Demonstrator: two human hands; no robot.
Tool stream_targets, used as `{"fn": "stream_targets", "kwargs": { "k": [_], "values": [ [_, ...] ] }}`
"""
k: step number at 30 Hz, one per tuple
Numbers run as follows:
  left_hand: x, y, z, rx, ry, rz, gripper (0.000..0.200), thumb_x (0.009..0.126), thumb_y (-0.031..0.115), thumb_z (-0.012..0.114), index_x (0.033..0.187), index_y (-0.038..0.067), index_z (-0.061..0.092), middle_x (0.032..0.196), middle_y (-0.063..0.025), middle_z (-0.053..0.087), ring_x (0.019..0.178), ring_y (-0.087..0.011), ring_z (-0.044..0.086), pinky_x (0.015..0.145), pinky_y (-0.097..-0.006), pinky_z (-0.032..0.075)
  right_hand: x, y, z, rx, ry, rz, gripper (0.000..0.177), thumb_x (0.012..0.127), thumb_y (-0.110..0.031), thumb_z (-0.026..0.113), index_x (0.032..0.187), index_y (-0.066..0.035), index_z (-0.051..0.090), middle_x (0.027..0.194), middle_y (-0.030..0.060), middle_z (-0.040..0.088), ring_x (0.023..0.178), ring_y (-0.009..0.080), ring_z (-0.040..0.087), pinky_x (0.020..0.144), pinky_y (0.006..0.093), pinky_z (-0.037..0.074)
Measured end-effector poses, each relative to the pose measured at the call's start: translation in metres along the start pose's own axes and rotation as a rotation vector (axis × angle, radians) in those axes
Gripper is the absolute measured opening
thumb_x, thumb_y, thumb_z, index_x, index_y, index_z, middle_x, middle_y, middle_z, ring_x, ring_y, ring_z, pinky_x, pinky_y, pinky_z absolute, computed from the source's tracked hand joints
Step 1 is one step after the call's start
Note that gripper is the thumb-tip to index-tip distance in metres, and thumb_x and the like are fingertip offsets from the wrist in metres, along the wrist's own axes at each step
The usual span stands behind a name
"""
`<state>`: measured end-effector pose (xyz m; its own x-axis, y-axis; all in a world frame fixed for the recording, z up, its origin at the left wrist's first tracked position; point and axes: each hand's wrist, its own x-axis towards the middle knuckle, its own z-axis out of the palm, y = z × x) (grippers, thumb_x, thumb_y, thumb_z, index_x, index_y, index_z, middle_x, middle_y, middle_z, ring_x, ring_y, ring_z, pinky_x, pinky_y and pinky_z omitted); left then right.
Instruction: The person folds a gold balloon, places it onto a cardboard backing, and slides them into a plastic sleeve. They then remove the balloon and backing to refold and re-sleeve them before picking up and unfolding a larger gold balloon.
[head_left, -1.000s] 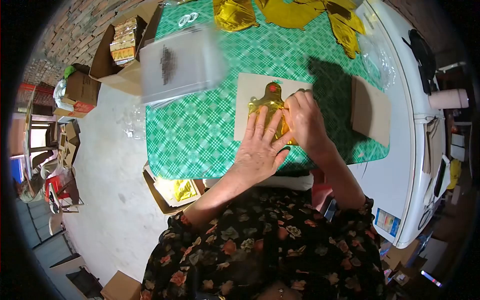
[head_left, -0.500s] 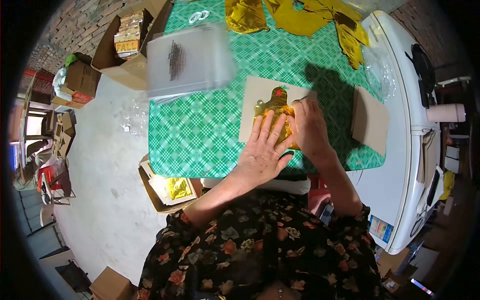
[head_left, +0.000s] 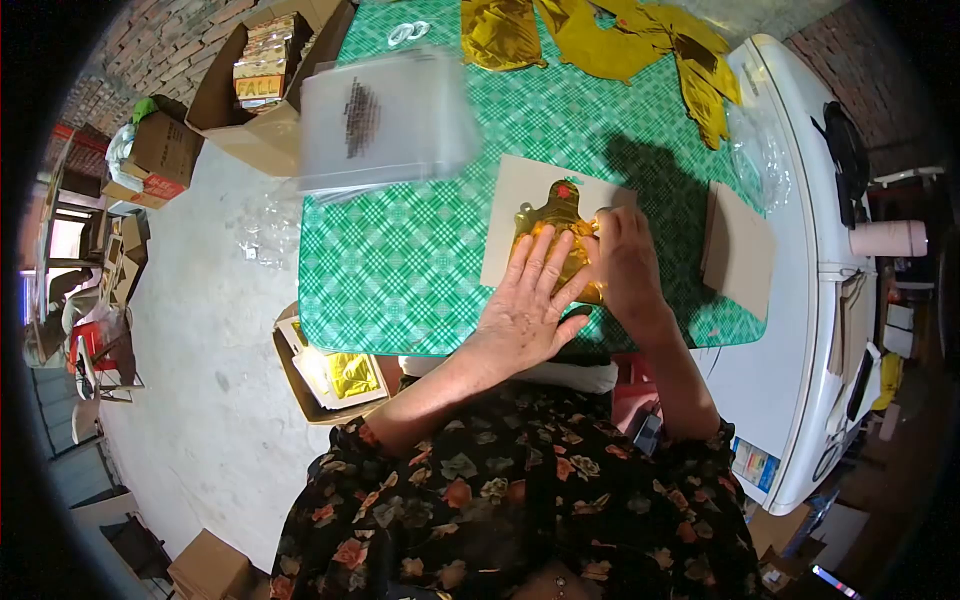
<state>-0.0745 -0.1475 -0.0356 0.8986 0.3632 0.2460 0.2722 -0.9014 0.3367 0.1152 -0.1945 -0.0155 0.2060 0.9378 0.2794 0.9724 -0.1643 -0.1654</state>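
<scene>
A flat gold foil balloon [head_left: 562, 207] with a red patch near its top lies on a beige cardboard sheet [head_left: 503, 222]. My left hand [head_left: 525, 310] rests palm down on the foil's lower part, fingers stretched and spread. At the foil's right edge is my right hand [head_left: 628, 262], its fingers bent and closed together on the edge. That hand and the left fingers hide part of the foil.
A stack of clear plastic sleeves [head_left: 385, 125] lies on the green checked tablecloth [head_left: 390, 270]. More gold foil pieces [head_left: 600, 45] are at the far edge. Cardboard sheets [head_left: 738, 250] sit at the right beside a white fridge [head_left: 800, 330]. An open box [head_left: 250, 130] holds packets.
The view has shifted slightly. My left hand stays flat on the foil, while my right fingers have moved a little along its right edge.
</scene>
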Motion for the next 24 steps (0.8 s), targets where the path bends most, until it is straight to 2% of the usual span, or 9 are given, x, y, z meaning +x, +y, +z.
{"fn": "stream_targets", "kwargs": {
  "k": [5,8,14,17,20,23,24],
  "values": [
    [0.001,0.001,-0.004,0.005,-0.047,-0.018,0.066,0.106,0.057,0.046,0.152,0.009,0.052,0.168,-0.0287,0.025,0.158,-0.0442,0.019,0.131,-0.0563,0.01,0.0,0.013,0.006,-0.041,-0.095,0.04,0.025,0.09,-0.01,0.071,0.107,0.002,0.057,0.107,0.0192,0.06,0.104,0.0393,0.062,0.087,0.0476,0.055],
    [0.001,0.001,-0.005,0.009,-0.045,-0.018,0.066,0.106,0.057,0.047,0.151,0.009,0.053,0.168,-0.0293,0.025,0.159,-0.0438,0.019,0.131,-0.0559,0.01,0.005,0.017,0.006,0.068,-0.068,0.007,0.019,0.091,-0.007,0.068,0.103,0.002,0.057,0.103,0.0206,0.06,0.1,0.0401,0.063,0.084,0.0482,0.056],
    [0.0,0.001,-0.004,0.012,-0.038,-0.017,0.065,0.105,0.057,0.048,0.15,0.01,0.054,0.168,-0.0295,0.024,0.159,-0.044,0.019,0.131,-0.0556,0.011,0.006,0.025,0.01,0.19,-0.096,0.063,0.016,0.091,-0.005,0.066,0.103,0.0,0.058,0.101,0.0211,0.06,0.101,0.0409,0.063,0.084,0.0497,0.055],
    [0.001,0.001,-0.005,-0.002,-0.038,-0.018,0.065,0.105,0.057,0.049,0.15,0.01,0.054,0.168,-0.0297,0.024,0.159,-0.044,0.019,0.131,-0.0555,0.011,0.006,0.018,0.006,0.205,0.094,-0.011,0.016,0.091,-0.005,0.067,0.104,-0.001,0.058,0.101,0.0203,0.061,0.101,0.0415,0.063,0.085,0.0501,0.055],
    [0.001,0.001,-0.005,0.008,-0.049,-0.017,0.065,0.105,0.057,0.048,0.151,0.01,0.054,0.168,-0.0297,0.024,0.159,-0.0439,0.019,0.131,-0.0555,0.011,0.004,0.005,-0.002,0.092,0.111,0.011,0.016,0.092,-0.005,0.068,0.104,-0.001,0.058,0.101,0.0202,0.061,0.101,0.0408,0.063,0.086,0.0494,0.055],
    [0.001,0.001,-0.004,0.038,-0.063,-0.015,0.065,0.106,0.057,0.046,0.151,0.011,0.053,0.168,-0.0295,0.023,0.159,-0.0437,0.018,0.131,-0.0555,0.011,0.003,0.009,-0.005,0.119,-0.103,0.102,0.018,0.091,-0.005,0.069,0.105,-0.001,0.058,0.102,0.0204,0.061,0.102,0.04,0.064,0.086,0.0488,0.055],
    [0.001,0.001,-0.003,0.05,-0.065,-0.015,0.065,0.107,0.057,0.045,0.152,0.011,0.053,0.169,-0.0294,0.023,0.159,-0.0436,0.018,0.131,-0.0556,0.011,0.003,0.012,-0.003,0.129,-0.104,0.107,0.018,0.091,-0.005,0.069,0.105,-0.001,0.058,0.102,0.0203,0.061,0.102,0.0399,0.064,0.087,0.0487,0.055]
  ]
}}
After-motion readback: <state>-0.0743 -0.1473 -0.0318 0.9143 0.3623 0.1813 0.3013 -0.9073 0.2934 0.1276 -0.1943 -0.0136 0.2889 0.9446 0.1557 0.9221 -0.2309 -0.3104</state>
